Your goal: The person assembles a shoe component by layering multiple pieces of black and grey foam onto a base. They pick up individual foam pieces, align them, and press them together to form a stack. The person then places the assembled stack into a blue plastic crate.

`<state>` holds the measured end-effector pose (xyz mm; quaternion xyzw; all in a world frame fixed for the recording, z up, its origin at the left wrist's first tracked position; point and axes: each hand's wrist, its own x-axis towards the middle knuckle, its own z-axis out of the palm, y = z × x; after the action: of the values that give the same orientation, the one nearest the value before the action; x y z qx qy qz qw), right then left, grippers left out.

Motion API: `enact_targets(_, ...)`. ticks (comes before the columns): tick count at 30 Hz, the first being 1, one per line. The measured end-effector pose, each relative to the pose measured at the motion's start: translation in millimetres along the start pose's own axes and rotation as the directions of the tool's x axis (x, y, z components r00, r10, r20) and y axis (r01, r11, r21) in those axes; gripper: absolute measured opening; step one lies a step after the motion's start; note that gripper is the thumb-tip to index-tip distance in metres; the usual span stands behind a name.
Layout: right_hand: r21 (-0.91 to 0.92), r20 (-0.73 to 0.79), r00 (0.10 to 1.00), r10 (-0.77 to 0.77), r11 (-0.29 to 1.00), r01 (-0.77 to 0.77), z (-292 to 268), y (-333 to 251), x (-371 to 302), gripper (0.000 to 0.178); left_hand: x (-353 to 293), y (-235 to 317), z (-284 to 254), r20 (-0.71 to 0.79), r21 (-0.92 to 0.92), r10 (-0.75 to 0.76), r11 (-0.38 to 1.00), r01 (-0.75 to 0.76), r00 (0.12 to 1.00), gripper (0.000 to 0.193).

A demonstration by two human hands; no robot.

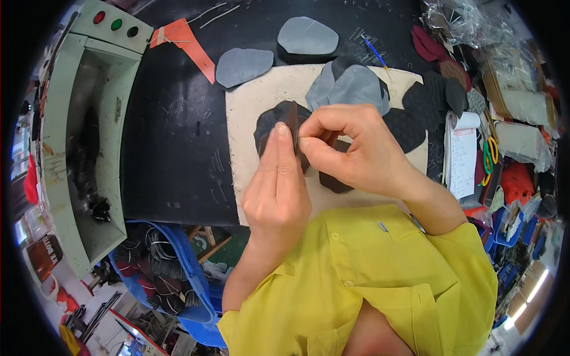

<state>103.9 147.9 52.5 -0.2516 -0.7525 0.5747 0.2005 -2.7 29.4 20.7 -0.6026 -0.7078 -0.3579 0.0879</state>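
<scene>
both hands, left hand (276, 193) and right hand (350, 148), pinch a dark leather piece (284, 118) above the beige cutting board (249, 118); loosened fingertips would likely let it slip askew.

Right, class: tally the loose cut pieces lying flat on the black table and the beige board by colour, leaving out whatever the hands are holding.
Grey pieces: 4
Black textured pieces: 3
Orange piece: 1
Total: 8
</scene>
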Motion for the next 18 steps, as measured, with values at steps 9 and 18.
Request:
enact_targets(9,0.026,-0.001,0.999,-0.046,0.999,0.046,7.0,0.0,5.0,0.012,-1.3,-6.4,-6.3,0.013,0.194,0.050,0.980,-0.051,0.999,0.039)
enact_targets(18,0.251,0.181,0.978,0.108,0.956,-0.152,6.1,2.9,10.7,0.010,-3.8,0.2,-33.2,0.386,-0.636,-0.585,0.392,0.665,0.713,0.028)
